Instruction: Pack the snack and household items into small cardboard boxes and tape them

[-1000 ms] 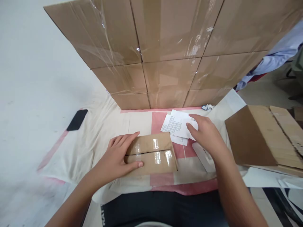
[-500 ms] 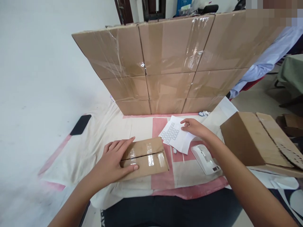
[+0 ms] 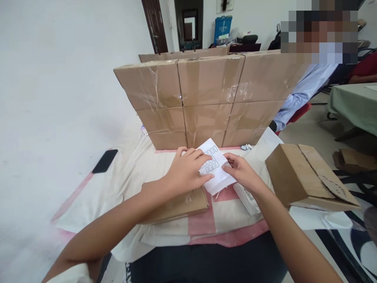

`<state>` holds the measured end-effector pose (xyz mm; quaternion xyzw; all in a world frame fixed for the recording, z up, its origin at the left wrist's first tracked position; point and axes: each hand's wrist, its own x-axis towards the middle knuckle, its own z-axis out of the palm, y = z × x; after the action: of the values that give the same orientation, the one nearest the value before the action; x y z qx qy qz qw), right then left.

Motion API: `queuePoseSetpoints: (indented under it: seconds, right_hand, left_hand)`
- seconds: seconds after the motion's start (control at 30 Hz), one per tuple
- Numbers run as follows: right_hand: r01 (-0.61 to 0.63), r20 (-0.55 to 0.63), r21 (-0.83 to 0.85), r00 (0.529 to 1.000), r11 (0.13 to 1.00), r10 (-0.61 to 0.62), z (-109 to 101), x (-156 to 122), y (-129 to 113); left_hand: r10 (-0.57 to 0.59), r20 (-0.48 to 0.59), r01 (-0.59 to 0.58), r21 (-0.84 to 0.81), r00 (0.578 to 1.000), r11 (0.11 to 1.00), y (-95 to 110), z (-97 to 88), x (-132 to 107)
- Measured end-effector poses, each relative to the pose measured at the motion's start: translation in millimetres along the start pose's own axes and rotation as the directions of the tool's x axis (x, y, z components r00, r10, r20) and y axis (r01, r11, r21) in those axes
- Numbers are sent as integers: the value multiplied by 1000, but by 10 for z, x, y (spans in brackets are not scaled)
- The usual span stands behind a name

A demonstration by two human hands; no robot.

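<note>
Both my hands hold a white sheet of small labels (image 3: 214, 167) lifted above the cloth. My left hand (image 3: 187, 173) grips its left side, fingers curled over the sheet. My right hand (image 3: 240, 171) pinches its right edge. Below my left wrist lies a small taped cardboard box (image 3: 182, 206) on the white and pink cloth (image 3: 135, 169). A white handheld device (image 3: 246, 196) lies under my right wrist, partly hidden.
A wall of stacked taped cardboard boxes (image 3: 209, 98) stands at the back. An open cardboard box (image 3: 303, 177) sits at the right. A black phone (image 3: 105, 160) lies at the left. A person in a light shirt (image 3: 306, 86) sits behind the stack.
My left hand left the small box and came up to grip the label sheet. My right hand lifted the sheet off the cloth. The view tilted upward.
</note>
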<state>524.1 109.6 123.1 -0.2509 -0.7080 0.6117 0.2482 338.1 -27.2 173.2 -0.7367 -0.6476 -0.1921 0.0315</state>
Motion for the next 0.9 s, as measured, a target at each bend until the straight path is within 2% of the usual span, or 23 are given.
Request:
queuePoseSetpoints:
  seconds: [0.1,0.2,0.43,0.6,0.7,0.9]
  right_hand:
    - [43,4,27,999,999,-43,44,-31,18]
    - [115,-4,48,993,992,-115,81,-67,71]
    - [157,-32,109,988,982,-154,128,-136,185]
    - [144,-33,101,989,984,-141,148,-172,204]
    - [154,-60,78,987,985,-149,147,-199,221]
    - [186,-103,63,978,981,-179,135,-216,283]
  left_hand:
    - [20,59,-25,84,998,996,50,120,196]
    - [43,64,-51,131,997,990,68,197,265]
    - [105,110,-112,61,988,992,34,230,260]
    - [202,116,-218,147,972,965,74,234,237]
    - [224,123,-244,182,967,953,97,251,231]
    - [216,143,-221,20,966,975,40,290,245]
